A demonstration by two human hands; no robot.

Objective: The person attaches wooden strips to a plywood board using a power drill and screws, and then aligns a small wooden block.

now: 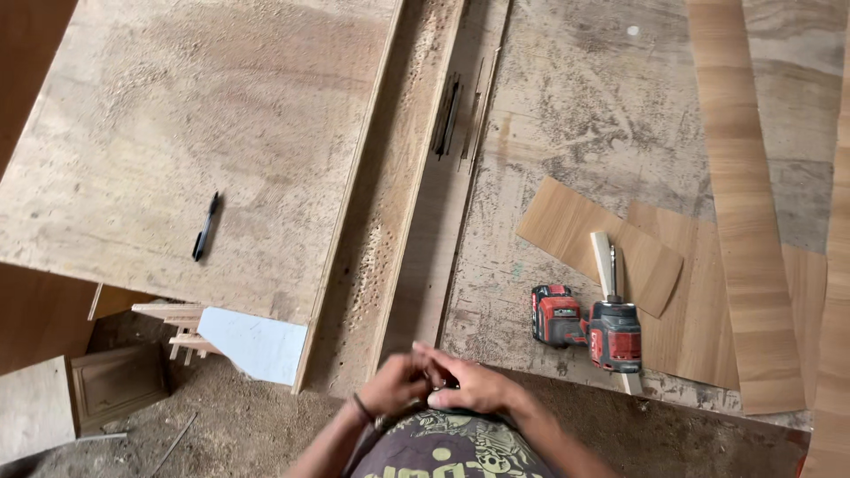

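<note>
My left hand (396,383) and my right hand (469,383) meet close to my body at the bottom centre, fingers curled together around something small and dark that is mostly hidden between them. They hover over the near end of a narrow plywood strip (403,212) that runs away from me. To the right, a red and black cordless drill (591,329) lies on the worn workbench (575,115), apart from both hands.
A large plywood sheet (195,142) with a black pen (205,227) fills the left. Wood-veneer pieces (598,242) and a long veneer strip (744,212) lie on the right. A saw slot (446,115) cuts the bench. Offcuts and sawdust cover the floor at lower left.
</note>
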